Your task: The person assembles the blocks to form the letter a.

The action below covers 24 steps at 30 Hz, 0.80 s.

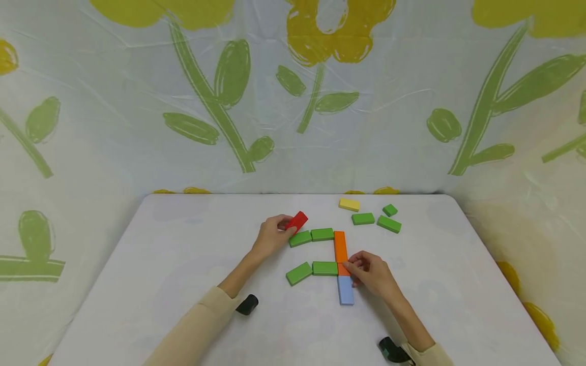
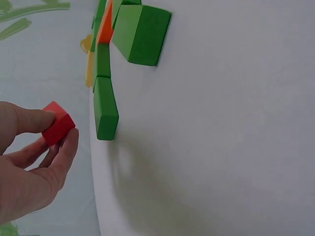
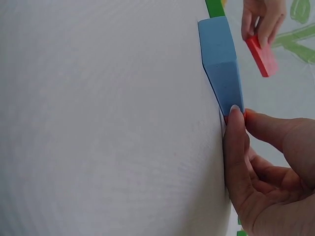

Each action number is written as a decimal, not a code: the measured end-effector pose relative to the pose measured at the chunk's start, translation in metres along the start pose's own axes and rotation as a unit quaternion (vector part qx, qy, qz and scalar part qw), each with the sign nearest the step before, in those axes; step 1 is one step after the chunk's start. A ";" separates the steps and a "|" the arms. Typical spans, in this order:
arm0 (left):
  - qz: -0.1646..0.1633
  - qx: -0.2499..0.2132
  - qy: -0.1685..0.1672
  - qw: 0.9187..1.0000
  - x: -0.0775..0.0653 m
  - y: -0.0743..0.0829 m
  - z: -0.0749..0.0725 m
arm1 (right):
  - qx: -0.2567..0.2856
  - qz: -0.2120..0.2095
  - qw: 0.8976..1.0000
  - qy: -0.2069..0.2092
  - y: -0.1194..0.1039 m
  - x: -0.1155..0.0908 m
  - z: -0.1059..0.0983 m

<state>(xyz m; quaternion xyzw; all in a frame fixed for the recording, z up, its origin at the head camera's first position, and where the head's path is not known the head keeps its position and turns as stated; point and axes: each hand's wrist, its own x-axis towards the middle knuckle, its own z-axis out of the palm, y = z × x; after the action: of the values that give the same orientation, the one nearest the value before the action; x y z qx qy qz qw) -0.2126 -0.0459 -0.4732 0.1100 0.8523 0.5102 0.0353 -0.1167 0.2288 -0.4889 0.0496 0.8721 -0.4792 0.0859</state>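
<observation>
My left hand (image 1: 271, 236) pinches a red block (image 1: 297, 221) between thumb and fingers, raised and tilted by the far row of green blocks (image 1: 322, 234). In the left wrist view, the red block (image 2: 58, 123) shows one end beyond the fingertips. My right hand (image 1: 373, 273) pinches the nearer orange block (image 1: 343, 269), its thumb on the block and a fingertip beside the blue block's end. The blue block (image 1: 346, 291) lies against that orange block's near end. A second orange block (image 1: 340, 246) continues the line away from me.
A near row of green blocks (image 1: 325, 268) runs left from the orange line, its last block (image 1: 299, 274) angled. Behind lie a yellow block (image 1: 349, 204) and loose green blocks (image 1: 363, 218). Wrist cameras (image 1: 247, 304) hang beneath both forearms. A flower-printed cloth (image 1: 366, 152) backs the white table (image 1: 183, 315).
</observation>
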 end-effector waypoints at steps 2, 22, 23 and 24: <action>-0.005 -0.003 -0.005 1.000 -0.008 0.001 -0.001 | -0.001 0.002 1.000 0.001 0.001 0.000 0.000; -0.015 -0.002 -0.014 1.000 -0.083 -0.007 -0.008 | 0.004 -0.007 1.000 -0.005 0.002 0.002 0.000; -0.016 -0.001 -0.013 1.000 -0.086 -0.008 -0.008 | 0.004 -0.006 1.000 -0.004 0.002 0.002 0.000; -0.013 0.002 -0.012 1.000 -0.089 -0.009 -0.007 | 0.003 -0.006 1.000 -0.004 0.003 0.002 0.000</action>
<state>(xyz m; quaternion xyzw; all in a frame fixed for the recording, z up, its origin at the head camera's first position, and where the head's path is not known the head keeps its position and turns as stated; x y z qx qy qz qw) -0.1288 -0.0760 -0.4820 0.1052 0.8544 0.5062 0.0522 -0.1178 0.2307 -0.4912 0.0426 0.8703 -0.4830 0.0864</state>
